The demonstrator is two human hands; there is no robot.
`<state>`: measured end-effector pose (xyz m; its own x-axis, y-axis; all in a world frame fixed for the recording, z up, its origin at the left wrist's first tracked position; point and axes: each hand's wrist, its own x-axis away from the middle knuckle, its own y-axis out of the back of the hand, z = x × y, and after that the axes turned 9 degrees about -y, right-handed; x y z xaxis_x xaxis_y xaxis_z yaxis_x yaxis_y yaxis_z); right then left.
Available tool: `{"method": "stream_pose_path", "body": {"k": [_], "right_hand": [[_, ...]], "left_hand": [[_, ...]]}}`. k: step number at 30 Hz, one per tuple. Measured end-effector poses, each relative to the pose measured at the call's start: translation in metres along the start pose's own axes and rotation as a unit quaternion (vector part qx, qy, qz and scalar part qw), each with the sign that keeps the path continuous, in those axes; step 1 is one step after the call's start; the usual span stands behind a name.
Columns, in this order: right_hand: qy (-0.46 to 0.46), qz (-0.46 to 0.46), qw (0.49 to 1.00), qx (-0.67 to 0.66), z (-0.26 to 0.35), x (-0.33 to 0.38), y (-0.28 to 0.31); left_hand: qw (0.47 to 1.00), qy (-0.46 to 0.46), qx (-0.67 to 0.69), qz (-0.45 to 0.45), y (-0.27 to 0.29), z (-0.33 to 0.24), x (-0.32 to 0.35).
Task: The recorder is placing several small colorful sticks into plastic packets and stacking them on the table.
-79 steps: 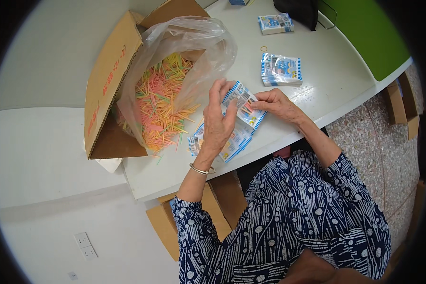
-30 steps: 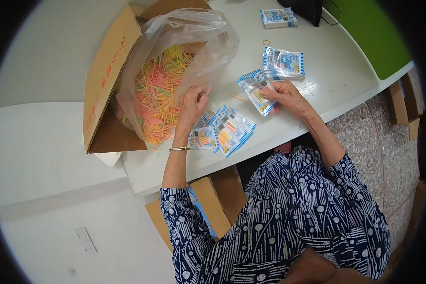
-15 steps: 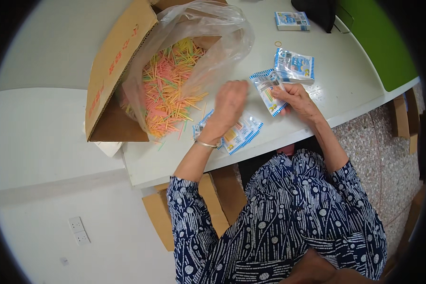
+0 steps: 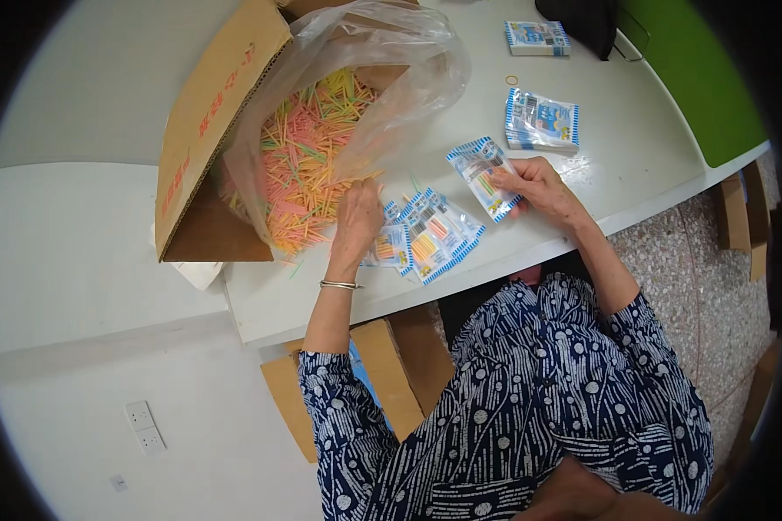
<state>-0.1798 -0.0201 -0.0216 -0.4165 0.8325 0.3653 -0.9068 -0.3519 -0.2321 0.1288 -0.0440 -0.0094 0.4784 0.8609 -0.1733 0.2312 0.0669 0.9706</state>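
My right hand [image 4: 539, 188] pinches a small clear packet [image 4: 485, 180] with blue-striped ends, and thin coloured sticks show inside it. At the near edge of a heap of pink, yellow, orange and green thin sticks [image 4: 308, 152], my left hand [image 4: 359, 217] has its fingers curled together. Whatever lies between those fingertips is hidden. Beside the left hand, several filled packets [image 4: 439, 236] of the same kind overlap on the white table [image 4: 321, 304]. A stack of flat packets [image 4: 543, 122] sits beyond my right hand.
The sticks spill from a clear plastic bag [image 4: 434, 43] inside a tipped cardboard box [image 4: 222, 122]. Farther back are another packet stack [image 4: 537, 38], a rubber band [image 4: 512, 80] and a black object [image 4: 582, 22]. An open carton [image 4: 378, 356] stands below the table's front edge.
My left hand has moved left from beside the held packet to the heap's edge, uncovering the packets on the table. The held packet has shifted slightly left and nearer, still in my right hand.
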Motion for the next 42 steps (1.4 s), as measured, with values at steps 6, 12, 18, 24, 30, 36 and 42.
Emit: {"method": "stream_pose_path", "body": {"k": [6,12,18,24,30,36,42], "right_hand": [[0.001,0.003,1.0,0.016,0.002,0.001,-0.003],[0.005,0.036,0.999,0.011,0.003,0.0,-0.008],[-0.014,0.053,0.998,0.019,0.002,0.001,-0.001],[-0.016,0.079,0.997,0.003,0.005,0.003,-0.009],[-0.022,0.097,0.995,0.005,0.001,-0.001,-0.006],[-0.021,0.098,0.995,-0.006,0.002,0.0,-0.006],[-0.011,0.098,0.995,0.005,0.005,0.001,-0.008]], "left_hand": [[0.992,-0.023,-0.121,0.039,-0.004,-0.018,-0.011],[0.999,-0.003,-0.048,0.007,0.003,0.001,-0.009],[0.897,0.023,0.426,-0.118,0.058,-0.053,-0.045],[0.829,0.002,0.544,-0.126,0.073,-0.098,-0.06],[0.815,0.026,0.566,-0.119,0.054,-0.106,-0.063],[0.829,0.034,0.547,-0.11,0.035,-0.109,-0.06],[0.904,0.017,0.414,-0.111,0.016,-0.098,-0.051]]}}
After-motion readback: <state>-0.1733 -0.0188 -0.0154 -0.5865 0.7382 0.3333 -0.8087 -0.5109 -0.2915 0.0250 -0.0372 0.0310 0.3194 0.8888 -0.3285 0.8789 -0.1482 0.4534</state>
